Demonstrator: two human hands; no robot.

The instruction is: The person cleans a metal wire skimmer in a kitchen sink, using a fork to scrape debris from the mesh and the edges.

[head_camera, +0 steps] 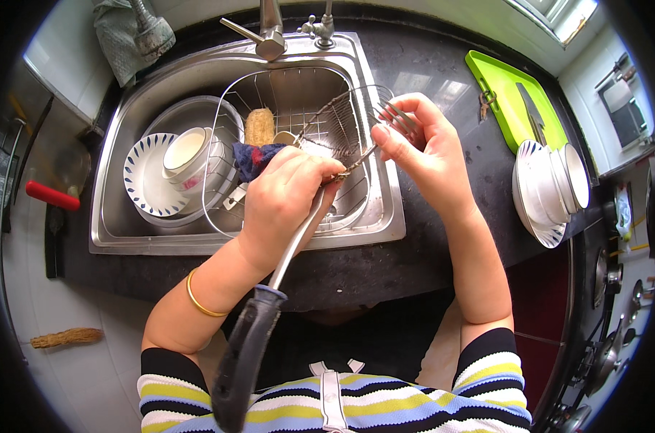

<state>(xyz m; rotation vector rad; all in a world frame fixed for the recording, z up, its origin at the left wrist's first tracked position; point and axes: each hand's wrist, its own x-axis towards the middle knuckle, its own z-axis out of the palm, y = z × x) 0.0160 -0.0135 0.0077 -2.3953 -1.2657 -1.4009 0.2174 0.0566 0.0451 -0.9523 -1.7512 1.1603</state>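
My left hand [281, 203] grips the metal shank of a wire skimmer [335, 124], close to where it meets the basket. The skimmer's black plastic handle [249, 346] slants down towards my body. At the basket's right edge, my right hand [427, 154] pinches the wire between thumb and fingers; bright parallel wires or tines show there, and I cannot tell whether they belong to the skimmer. Beneath lies a wire rack [214, 189] in the steel sink [121, 230]. A loofah sponge [259, 127] and a dark blue cloth [251, 161] rest in the rack.
Left in the sink, a metal basin [154, 116] holds a patterned plate [143, 184] and stacked bowls [189, 154]. A faucet [270, 43] rises behind. On the right counter stand a green cutting board [501, 92], a knife [530, 108] and stacked bowls [549, 187].
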